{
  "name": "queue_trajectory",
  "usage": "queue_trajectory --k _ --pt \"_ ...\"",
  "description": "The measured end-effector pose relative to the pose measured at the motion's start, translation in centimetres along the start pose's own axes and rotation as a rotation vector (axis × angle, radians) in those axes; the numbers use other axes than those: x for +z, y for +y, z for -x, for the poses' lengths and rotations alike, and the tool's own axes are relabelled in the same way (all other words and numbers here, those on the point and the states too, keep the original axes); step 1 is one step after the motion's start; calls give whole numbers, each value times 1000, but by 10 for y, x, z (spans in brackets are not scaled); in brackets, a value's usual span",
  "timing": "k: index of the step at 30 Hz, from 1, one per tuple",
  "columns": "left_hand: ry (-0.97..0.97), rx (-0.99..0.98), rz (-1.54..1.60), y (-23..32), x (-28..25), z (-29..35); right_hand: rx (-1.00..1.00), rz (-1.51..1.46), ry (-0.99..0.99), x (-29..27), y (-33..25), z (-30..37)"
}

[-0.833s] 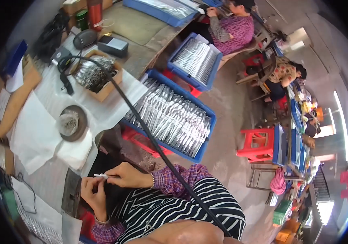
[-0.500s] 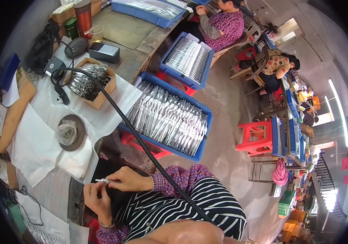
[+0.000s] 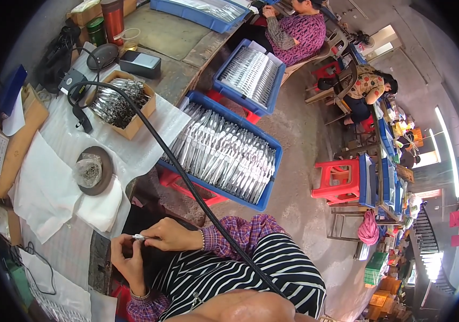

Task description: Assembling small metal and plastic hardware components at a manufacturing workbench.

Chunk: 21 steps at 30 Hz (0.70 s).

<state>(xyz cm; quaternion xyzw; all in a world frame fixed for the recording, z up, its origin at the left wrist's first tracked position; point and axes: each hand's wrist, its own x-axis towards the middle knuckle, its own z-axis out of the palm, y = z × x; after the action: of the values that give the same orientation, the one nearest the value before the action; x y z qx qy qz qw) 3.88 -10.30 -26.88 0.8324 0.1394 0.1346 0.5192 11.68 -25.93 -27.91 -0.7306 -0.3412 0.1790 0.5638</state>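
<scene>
Close to the table's near edge, my two hands meet over a small, slim, shiny metal piece [image 3: 138, 236]. My right hand [image 3: 173, 235] pinches one end of it, its fingers closed. Thumb and fingertip of my left hand [image 3: 126, 262] close on the other end from below. The fingers cover much of the piece, so its exact kind does not show. Just ahead on the table lies a round dark dish [image 3: 105, 185] with a clear plastic bag of tiny metal parts [image 3: 87, 173]. An open cardboard box [image 3: 146, 110] of thin metal parts stands beyond it.
Blue trays [image 3: 266, 199] full of slender metal pieces sit on red stools to the right of the table. A black cable [image 3: 178, 174] arcs across the view. White sheets [image 3: 52, 188] cover the tabletop. Two other people sit further off; a red stool [image 3: 339, 180] stands across the aisle.
My left thumb and fingertip have come up onto the end of the metal piece, which stuck out further before. My right hand has barely moved. The view has shifted slightly.
</scene>
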Motion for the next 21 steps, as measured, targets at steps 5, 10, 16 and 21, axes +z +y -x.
queue_trajectory --k 5,10,16,21 --pt "-51 -189 248 -10 0 -1 -18 -7 -29 1 6 -1" --pt "-137 -250 439 -7 -1 -5 -24 -49 1 5 9 -1" --pt "-183 -301 509 -5 -4 -7 -31 -78 0 8 10 -1" --pt "-184 -301 511 -8 -4 -6 12 -70 -52 6 11 -1"
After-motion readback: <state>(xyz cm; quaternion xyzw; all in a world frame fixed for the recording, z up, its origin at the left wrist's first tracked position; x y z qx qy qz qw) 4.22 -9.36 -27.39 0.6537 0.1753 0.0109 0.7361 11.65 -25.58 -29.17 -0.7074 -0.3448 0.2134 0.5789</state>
